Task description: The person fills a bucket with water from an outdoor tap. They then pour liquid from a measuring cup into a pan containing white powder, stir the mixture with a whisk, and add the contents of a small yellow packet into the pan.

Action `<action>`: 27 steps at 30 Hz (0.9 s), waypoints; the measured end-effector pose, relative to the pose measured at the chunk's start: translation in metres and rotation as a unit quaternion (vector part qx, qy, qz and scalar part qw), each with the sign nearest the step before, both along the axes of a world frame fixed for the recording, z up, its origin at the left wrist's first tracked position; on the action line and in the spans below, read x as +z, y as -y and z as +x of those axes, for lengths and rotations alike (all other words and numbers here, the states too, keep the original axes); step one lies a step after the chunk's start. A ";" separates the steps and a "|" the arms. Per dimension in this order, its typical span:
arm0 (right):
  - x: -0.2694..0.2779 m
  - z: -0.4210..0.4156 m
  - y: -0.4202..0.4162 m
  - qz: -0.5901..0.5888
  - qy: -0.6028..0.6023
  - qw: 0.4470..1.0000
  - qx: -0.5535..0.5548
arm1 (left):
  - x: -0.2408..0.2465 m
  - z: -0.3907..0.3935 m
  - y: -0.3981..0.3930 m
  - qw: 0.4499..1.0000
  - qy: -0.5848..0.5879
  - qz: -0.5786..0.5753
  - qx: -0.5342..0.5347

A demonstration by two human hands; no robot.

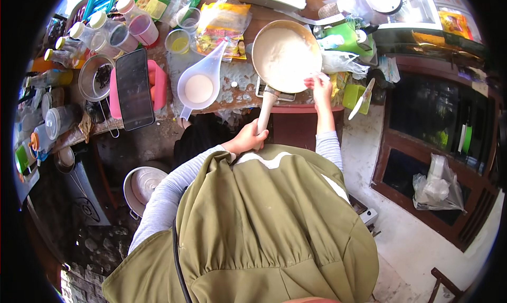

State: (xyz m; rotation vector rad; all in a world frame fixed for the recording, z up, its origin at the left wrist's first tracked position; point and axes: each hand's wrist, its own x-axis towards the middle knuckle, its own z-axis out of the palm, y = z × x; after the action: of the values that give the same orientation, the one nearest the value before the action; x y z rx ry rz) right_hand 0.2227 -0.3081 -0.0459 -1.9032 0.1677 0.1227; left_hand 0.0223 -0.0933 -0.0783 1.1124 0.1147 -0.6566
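My left hand (246,137) is closed around the light-coloured handle of a frying pan (259,77). A pale layer that looks like batter covers the pan's inside. The pan sits at the table's front edge, over a flat device that shows only in part. At the pan's right rim is my right hand (320,84), fingers bent near the edge; whether it pinches the rim or a bit of something pale cannot be told. Left of the pan, a translucent plastic measuring funnel or jug (200,71) holds pale liquid. A small white cap (234,84) lies between them.
A phone (136,89) leans on a pink container (159,85) beside a metal strainer (85,79). Several bottles and jars crowd the left. Behind stands a rectangular metal tray (273,2). On the right are a green container (352,96) with a knife (362,99) and plastic bags (344,61).
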 end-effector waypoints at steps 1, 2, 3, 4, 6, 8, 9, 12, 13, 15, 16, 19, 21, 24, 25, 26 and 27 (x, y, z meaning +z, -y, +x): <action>0.001 0.000 0.016 -0.033 0.010 0.999 -0.009 | 0.003 0.001 0.000 1.000 0.003 0.002 -0.002; -0.001 0.005 0.030 -0.008 0.054 0.998 -0.027 | 0.005 0.002 -0.001 1.000 -0.001 0.003 -0.011; 0.005 0.007 0.035 -0.043 0.072 0.994 -0.064 | 0.006 0.003 -0.002 1.000 -0.003 0.003 -0.019; 0.004 0.012 0.033 0.000 0.072 0.993 -0.092 | 0.006 0.003 -0.002 1.000 -0.005 0.004 -0.028; 0.000 0.014 0.021 0.061 0.051 0.992 -0.102 | 0.005 0.004 0.000 1.000 0.000 0.003 -0.022; -0.002 0.005 0.011 0.084 -0.004 0.996 -0.038 | 0.003 0.004 0.001 1.000 0.004 0.001 -0.019; 0.000 -0.001 0.006 0.060 -0.038 0.997 0.004 | 0.002 0.003 0.001 1.000 0.003 -0.002 -0.015; 0.013 -0.009 0.012 -0.001 -0.024 1.000 0.013 | -0.003 0.000 0.000 1.000 0.001 -0.001 -0.004; 0.013 -0.005 0.029 -0.030 0.007 1.000 0.003 | -0.002 0.001 0.001 1.000 0.004 -0.001 -0.005; 0.012 0.007 0.040 -0.032 0.050 0.996 -0.066 | -0.003 -0.001 0.001 1.000 -0.004 -0.007 -0.003; 0.008 0.014 0.044 -0.018 0.074 0.995 -0.071 | -0.001 0.001 0.003 1.000 -0.004 -0.013 -0.008; 0.002 0.020 0.022 0.045 0.062 0.995 -0.070 | -0.001 0.002 0.004 1.000 0.001 -0.012 -0.002; 0.005 0.010 0.010 0.038 0.016 0.999 -0.033 | 0.000 0.001 0.002 1.000 -0.004 -0.012 0.001; 0.003 0.001 0.028 -0.023 0.034 0.999 -0.022 | 0.002 0.001 -0.001 1.000 -0.004 -0.006 -0.002; 0.003 0.001 0.038 -0.039 0.047 0.997 -0.036 | 0.003 0.001 -0.001 1.000 -0.003 -0.003 -0.005; 0.001 0.006 0.044 -0.014 0.075 0.994 -0.082 | 0.003 0.001 0.000 1.000 -0.006 -0.005 -0.006; 0.004 0.011 0.042 -0.010 0.088 0.991 -0.101 | 0.004 0.002 0.000 1.000 -0.008 -0.008 -0.007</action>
State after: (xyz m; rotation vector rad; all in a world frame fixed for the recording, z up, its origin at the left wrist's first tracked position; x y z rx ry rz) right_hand 0.2334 -0.3499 -0.0416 -1.8951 0.2422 -0.1832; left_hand 0.0242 -0.0930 -0.0740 1.0943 0.1153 -0.6784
